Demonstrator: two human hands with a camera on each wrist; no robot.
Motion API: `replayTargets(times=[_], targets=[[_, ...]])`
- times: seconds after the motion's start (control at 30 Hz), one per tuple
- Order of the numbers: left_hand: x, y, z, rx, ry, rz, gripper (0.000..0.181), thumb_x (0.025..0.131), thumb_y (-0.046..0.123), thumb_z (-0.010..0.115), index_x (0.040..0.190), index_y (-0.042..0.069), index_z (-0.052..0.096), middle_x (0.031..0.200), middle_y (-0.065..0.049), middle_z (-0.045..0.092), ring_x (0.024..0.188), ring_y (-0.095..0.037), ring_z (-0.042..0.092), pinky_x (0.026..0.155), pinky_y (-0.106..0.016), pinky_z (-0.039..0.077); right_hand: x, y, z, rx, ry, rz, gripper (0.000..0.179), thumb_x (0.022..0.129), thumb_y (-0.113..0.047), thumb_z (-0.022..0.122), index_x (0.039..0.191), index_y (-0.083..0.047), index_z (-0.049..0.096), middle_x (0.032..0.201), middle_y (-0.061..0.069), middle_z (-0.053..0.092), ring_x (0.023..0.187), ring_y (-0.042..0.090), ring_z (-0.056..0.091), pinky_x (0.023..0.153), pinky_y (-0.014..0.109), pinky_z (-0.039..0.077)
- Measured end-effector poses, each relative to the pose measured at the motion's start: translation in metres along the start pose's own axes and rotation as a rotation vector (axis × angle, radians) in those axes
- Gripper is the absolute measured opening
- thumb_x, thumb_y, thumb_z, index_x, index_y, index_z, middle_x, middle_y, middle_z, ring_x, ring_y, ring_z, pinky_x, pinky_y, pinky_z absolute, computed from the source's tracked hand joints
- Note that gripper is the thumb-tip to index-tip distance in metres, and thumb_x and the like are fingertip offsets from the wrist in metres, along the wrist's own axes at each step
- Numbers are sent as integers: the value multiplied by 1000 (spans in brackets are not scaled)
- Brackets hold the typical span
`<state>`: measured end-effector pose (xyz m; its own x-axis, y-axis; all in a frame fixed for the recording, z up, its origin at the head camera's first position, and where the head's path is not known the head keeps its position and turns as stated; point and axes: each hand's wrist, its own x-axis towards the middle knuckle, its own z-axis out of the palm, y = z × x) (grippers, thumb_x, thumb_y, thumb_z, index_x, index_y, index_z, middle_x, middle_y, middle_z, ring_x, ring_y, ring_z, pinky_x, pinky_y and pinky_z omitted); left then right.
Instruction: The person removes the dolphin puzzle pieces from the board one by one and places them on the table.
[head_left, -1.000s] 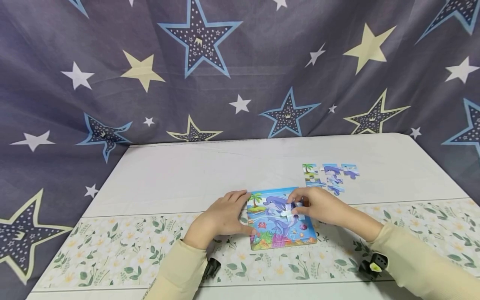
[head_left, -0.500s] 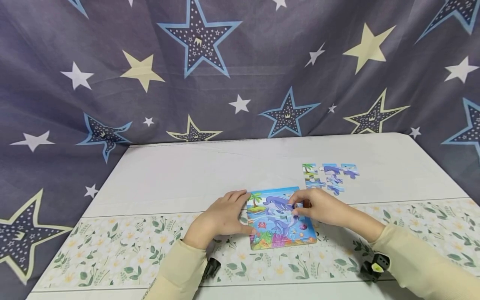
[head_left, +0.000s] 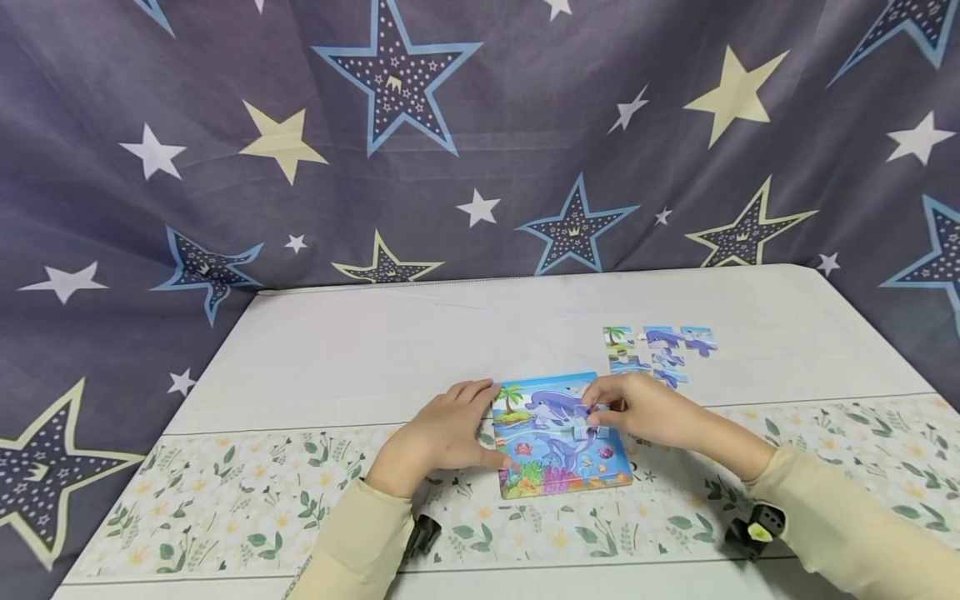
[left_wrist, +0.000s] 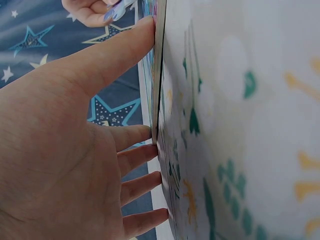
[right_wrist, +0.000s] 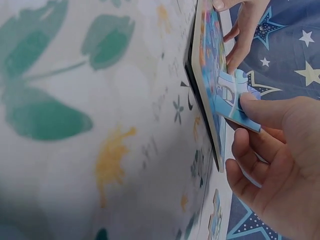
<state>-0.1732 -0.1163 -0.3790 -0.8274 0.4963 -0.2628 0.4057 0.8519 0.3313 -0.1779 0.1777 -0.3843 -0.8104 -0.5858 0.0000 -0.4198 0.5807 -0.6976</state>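
A dolphin puzzle board (head_left: 555, 437) lies on the table near its front. My left hand (head_left: 450, 433) rests against the board's left edge (left_wrist: 159, 75), thumb and fingers straight and touching it. My right hand (head_left: 637, 410) is over the board's upper right part and pinches a blue puzzle piece (right_wrist: 235, 102), tilted up from the board (right_wrist: 209, 75). In the head view the piece (head_left: 592, 410) is mostly hidden by the fingers.
Several loose puzzle pieces (head_left: 660, 350) lie in a group behind the board to the right. The table (head_left: 450, 333) carries a floral runner (head_left: 225, 500) along its front. A star-patterned cloth (head_left: 450, 125) hangs behind.
My right hand has shifted slightly right and back over the board, turning the piece so its white underside no longer shows. The left hand has stayed still.
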Motion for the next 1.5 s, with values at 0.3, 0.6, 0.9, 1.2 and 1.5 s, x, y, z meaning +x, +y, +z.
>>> replayTargets(times=[0.3, 0.6, 0.9, 1.2, 1.5], targets=[[-1, 0, 0, -3, 8, 1, 99, 81, 56, 76, 156, 10, 30, 161, -8, 26, 147, -30, 24, 117, -51, 26, -6, 4, -7, -7, 33, 4, 13, 94, -13, 69, 106, -9, 69, 93, -3, 72, 73, 8, 59, 60, 26, 48], [0, 0, -1, 8, 3, 3, 99, 81, 55, 76, 156, 10, 30, 161, -8, 26, 147, -30, 23, 117, -50, 26, -13, 7, -13, 2, 62, 19, 15, 94, -13, 68, 108, -8, 68, 93, -3, 71, 67, 10, 53, 57, 26, 45], [2, -3, 3, 17, 0, 3, 100, 82, 56, 74, 158, 11, 26, 162, -8, 23, 148, -31, 21, 117, -52, 24, -20, 13, -18, -29, 106, 43, 16, 94, -13, 68, 110, -8, 69, 92, -5, 70, 63, 9, 48, 55, 25, 43], [0, -1, 0, 10, -13, 3, 99, 82, 54, 75, 157, 10, 28, 162, -9, 24, 147, -32, 22, 117, -52, 25, -29, 19, -24, -49, 151, 56, 13, 95, -11, 68, 107, -9, 70, 92, -2, 70, 62, 10, 48, 55, 25, 44], [2, -5, 5, 14, -1, 8, 101, 82, 59, 73, 158, 13, 25, 163, -7, 21, 148, -30, 20, 117, -52, 23, -39, 27, -33, -86, 189, 82, 15, 94, -8, 68, 109, -7, 70, 93, 0, 69, 62, 10, 47, 54, 26, 43]])
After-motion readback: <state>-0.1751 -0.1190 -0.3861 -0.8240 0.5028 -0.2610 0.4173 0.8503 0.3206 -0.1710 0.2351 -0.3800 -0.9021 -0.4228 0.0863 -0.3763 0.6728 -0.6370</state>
